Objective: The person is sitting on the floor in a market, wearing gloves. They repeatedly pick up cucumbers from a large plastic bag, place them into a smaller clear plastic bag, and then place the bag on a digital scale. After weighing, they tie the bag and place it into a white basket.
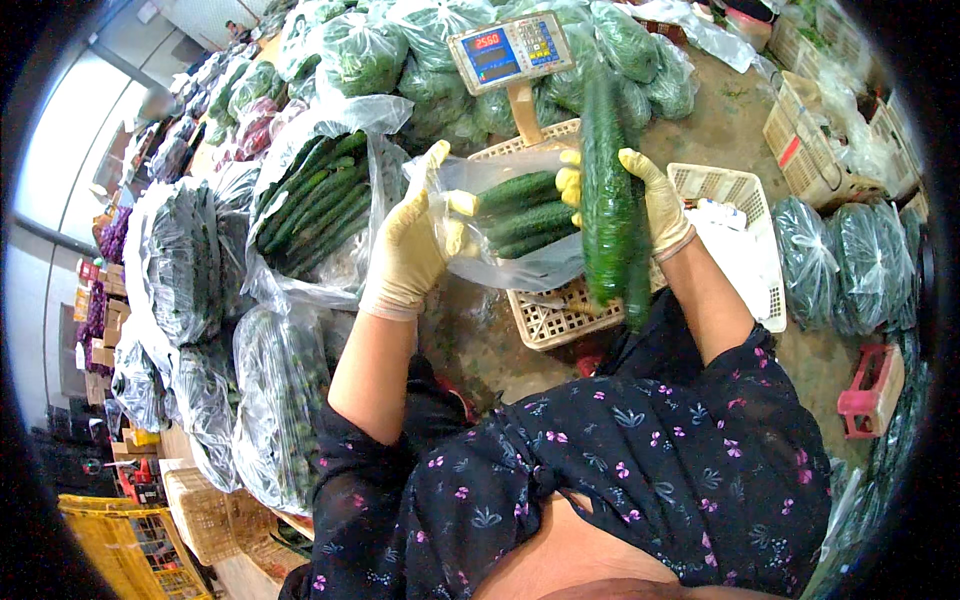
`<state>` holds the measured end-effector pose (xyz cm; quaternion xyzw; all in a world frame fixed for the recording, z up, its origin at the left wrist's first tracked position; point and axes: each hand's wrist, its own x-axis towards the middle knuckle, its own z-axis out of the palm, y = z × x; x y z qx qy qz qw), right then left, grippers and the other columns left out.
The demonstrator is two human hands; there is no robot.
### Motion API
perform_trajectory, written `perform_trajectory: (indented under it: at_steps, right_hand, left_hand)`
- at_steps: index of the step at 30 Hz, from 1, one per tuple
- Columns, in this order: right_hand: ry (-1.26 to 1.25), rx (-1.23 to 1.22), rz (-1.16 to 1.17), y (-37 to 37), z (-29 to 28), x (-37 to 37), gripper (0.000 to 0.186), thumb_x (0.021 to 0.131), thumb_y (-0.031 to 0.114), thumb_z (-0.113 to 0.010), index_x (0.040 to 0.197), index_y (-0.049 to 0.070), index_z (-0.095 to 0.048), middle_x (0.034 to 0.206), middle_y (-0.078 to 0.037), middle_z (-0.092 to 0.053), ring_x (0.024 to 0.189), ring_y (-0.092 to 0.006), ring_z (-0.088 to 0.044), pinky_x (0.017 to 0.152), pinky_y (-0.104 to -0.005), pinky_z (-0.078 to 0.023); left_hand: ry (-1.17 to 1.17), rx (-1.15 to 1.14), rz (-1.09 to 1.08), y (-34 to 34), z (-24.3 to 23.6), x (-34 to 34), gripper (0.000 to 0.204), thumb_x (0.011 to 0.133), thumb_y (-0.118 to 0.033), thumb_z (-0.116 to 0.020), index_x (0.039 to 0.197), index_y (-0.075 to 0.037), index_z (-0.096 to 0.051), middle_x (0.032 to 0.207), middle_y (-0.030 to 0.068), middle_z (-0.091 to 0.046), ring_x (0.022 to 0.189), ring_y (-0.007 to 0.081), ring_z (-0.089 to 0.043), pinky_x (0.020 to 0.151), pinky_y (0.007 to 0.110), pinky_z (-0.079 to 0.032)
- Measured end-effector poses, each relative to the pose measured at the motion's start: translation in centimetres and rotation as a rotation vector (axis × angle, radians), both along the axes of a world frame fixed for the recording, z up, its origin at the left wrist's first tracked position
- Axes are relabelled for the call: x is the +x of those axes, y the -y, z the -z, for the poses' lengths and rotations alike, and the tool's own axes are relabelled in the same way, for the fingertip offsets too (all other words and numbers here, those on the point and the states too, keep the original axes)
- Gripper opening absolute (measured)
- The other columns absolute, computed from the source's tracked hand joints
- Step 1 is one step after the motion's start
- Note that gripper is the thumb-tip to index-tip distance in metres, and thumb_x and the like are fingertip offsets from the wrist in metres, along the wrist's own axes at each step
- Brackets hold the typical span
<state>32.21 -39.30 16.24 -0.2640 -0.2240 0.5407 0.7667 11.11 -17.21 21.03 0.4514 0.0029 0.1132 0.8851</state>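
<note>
Both my hands wear pale yellow gloves. My left hand grips the near left edge of a clear plastic bag, its thumb pointing up and its fingers curled at the film. Several cucumbers lie inside this bag, on top of a beige plastic crate. Wrapped in my right hand are long green cucumbers, held upright and slightly blurred at the right side of the bag; how many is hard to tell. A digital scale display stands on a post behind the crate.
An opened bag of cucumbers sits to the left, beside full bags. More bagged greens are piled at the back. To the right are a white-lined crate, filled bags and a pink stool.
</note>
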Motion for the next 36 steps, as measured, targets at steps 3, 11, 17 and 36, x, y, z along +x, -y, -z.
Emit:
perform_trajectory:
  at_steps: [3,11,17,36]
  right_hand:
    - [-0.101,-0.126,-0.238,0.5,0.8,-0.8,0.084,0.084,0.055,-0.062,0.135,-0.009,-0.043,0.118,-0.027,-0.061,0.099,-0.0334,-0.067,0.077,-0.0457,-0.059]
    - [-0.166,-0.195,-0.560,2.2,4.0,-5.9,0.082,0.087,0.047,-0.058,0.143,-0.006,-0.033,0.117,-0.033,-0.058,0.096,-0.0382,-0.066,0.077,-0.0473,-0.058]
    - [-0.430,-0.202,-0.385,0.7,7.1,-5.6,0.064,0.090,0.049,-0.058,0.123,-0.006,-0.054,0.117,-0.026,-0.063,0.101,-0.0413,-0.064,0.090,-0.0523,-0.052]
    - [1.180,-1.014,0.950,1.2,7.2,17.5,0.041,0.080,0.042,-0.065,0.097,0.005,-0.069,0.090,-0.016,-0.071,0.081,-0.0302,-0.069,0.076,-0.0375,-0.052]
  left_hand:
    - [-0.049,-0.003,-0.049,-1.2,0.5,-0.3,0.070,0.090,-0.038,-0.060,0.150,-0.016,-0.029,0.104,0.0156,-0.066,0.068,0.0202,-0.061,0.065,0.037,-0.054]
    - [-0.060,-0.106,-0.069,-2.7,0.7,0.5,0.062,0.091,-0.036,-0.060,0.147,-0.025,-0.034,0.106,0.0176,-0.064,0.072,0.0231,-0.061,0.065,0.042,-0.053]
    - [-0.026,0.178,0.101,-1.8,3.8,-1.1,0.055,0.099,-0.040,-0.048,0.148,-0.023,-0.031,0.103,0.0114,-0.062,0.078,0.0235,-0.064,0.069,0.047,-0.055]
    - [0.034,-0.091,0.011,-0.3,2.0,-0.9,0.071,0.086,-0.044,-0.067,0.144,-0.018,-0.037,0.110,0.0166,-0.064,0.078,0.0245,-0.066,0.070,0.041,-0.055]
